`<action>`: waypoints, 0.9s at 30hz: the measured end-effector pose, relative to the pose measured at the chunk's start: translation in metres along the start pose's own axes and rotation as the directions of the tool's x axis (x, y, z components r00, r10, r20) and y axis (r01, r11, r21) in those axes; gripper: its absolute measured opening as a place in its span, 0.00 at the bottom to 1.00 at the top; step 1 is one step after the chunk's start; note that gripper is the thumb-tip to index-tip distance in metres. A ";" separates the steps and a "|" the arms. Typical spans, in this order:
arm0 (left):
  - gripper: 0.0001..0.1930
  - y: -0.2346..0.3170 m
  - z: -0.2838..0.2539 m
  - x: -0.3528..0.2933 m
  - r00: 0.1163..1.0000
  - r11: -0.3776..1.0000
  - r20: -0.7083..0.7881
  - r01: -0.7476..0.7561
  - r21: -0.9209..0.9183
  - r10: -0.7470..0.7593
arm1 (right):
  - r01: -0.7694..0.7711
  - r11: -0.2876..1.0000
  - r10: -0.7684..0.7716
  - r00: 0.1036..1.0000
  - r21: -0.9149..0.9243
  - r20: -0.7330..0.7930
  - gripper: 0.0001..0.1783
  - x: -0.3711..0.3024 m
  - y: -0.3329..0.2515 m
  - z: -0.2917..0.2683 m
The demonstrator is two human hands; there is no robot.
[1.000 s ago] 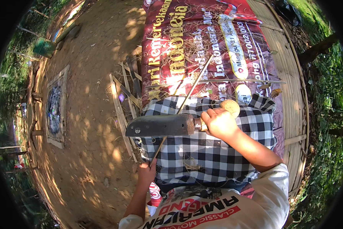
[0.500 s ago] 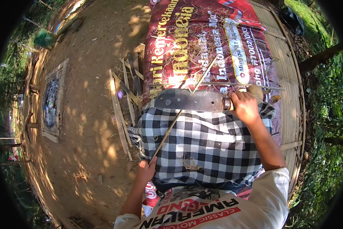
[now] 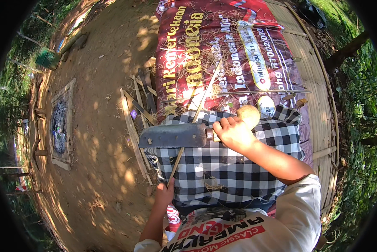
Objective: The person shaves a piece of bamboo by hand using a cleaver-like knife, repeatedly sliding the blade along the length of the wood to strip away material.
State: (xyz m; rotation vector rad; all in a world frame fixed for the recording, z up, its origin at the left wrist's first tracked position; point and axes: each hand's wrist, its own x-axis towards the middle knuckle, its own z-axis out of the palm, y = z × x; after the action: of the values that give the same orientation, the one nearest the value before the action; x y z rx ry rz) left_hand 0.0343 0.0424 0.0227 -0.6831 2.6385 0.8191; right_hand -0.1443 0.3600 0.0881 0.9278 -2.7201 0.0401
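Note:
My right hand (image 3: pixel 235 133) is closed round the wooden handle of a broad, dark-bladed machete (image 3: pixel 173 136). The handle ends in a round pale knob (image 3: pixel 249 115). The blade lies crosswise over a thin bamboo strip (image 3: pixel 178 161), hiding part of it. My left hand (image 3: pixel 165 193), low and to the left, grips the near end of that strip. From there the strip slants up and away to the right, its far end above the shavings. Under both lies a black-and-white checked cloth (image 3: pixel 239 168) across my lap.
A red printed banner (image 3: pixel 171 50) strewn with curly shavings covers the bamboo platform (image 3: pixel 312 63) ahead. Split bamboo pieces (image 3: pixel 131 132) lie on the ground at left. Farther left are a framed ash pit (image 3: pixel 59 126) and a green bin (image 3: pixel 47 58). A thin rod (image 3: pixel 297 91) crosses the banner.
My right hand has drawn the machete left and toward me along the strip. The bent sliver seen at the blade's far edge no longer shows there. My left hand keeps its grip.

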 end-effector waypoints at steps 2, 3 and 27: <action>0.32 -0.005 -0.002 0.000 0.998 0.999 0.059 -0.011 -0.051 0.014 | -0.058 0.998 0.058 0.998 -0.023 0.011 0.06 0.005 0.031 0.005; 0.32 -0.007 -0.003 0.000 0.996 0.997 0.083 -0.015 -0.080 0.021 | -0.157 0.987 0.156 0.986 -0.014 -0.058 0.07 0.004 0.055 0.009; 0.34 0.017 -0.017 0.019 0.973 0.994 0.224 0.028 0.102 -0.050 | -0.418 0.907 0.420 0.906 -0.049 0.048 0.07 -0.013 0.103 -0.002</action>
State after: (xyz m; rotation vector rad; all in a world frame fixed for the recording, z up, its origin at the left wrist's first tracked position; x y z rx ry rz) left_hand 0.0071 0.0378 0.0355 -0.5769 2.4340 0.7057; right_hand -0.1960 0.4495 0.0928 0.3201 -2.9113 0.0451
